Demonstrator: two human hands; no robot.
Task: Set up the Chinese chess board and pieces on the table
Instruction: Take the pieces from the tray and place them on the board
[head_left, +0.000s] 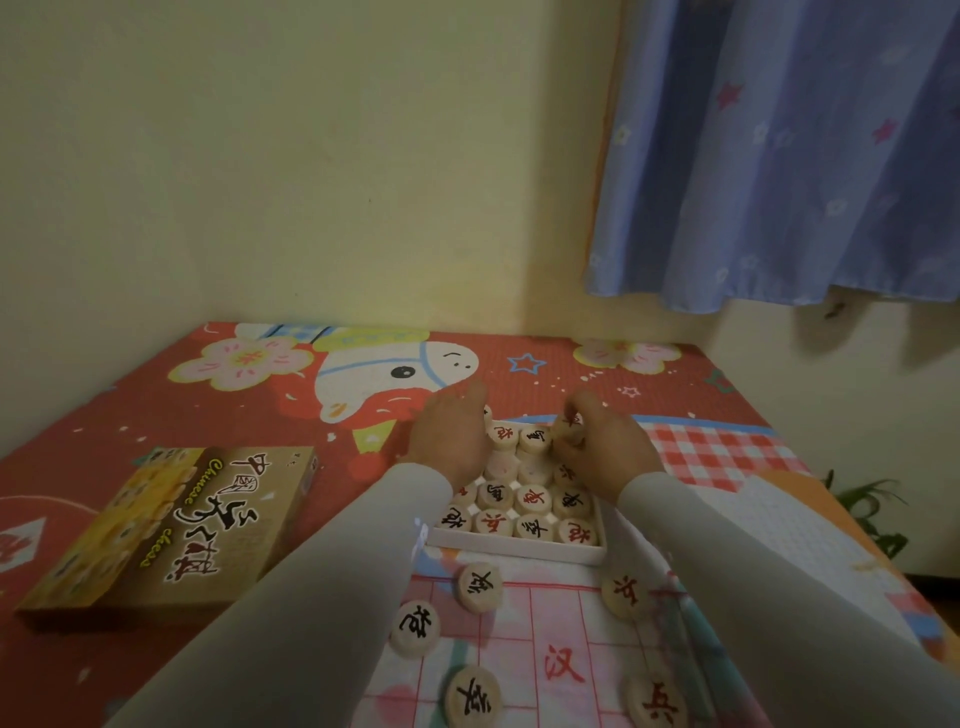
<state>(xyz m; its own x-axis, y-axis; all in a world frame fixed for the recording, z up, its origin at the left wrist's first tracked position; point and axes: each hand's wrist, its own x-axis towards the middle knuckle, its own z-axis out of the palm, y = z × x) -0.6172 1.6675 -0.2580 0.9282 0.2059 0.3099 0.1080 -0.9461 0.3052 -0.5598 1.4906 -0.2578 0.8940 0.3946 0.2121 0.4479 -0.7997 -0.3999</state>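
A white tray (519, 552) of round wooden chess pieces (532, 500), marked in red or black, sits in the middle of the table. My left hand (451, 434) rests over the tray's far left side, fingers curled down onto the pieces. My right hand (605, 441) pinches a red-marked piece (569, 430) lifted just above the tray's far right corner. Nearer me lies a thin sheet chess board (545, 649) with red grid lines. Several loose pieces (479, 587) lie on it, some black-marked (472, 696), some red-marked (655, 702).
The game's brown box lid (171, 525) lies at the left on the red cartoon-print tablecloth (234, 410). A cream wall stands behind the table. A blue curtain (779, 145) hangs at the upper right. A green plant (867, 506) shows past the table's right edge.
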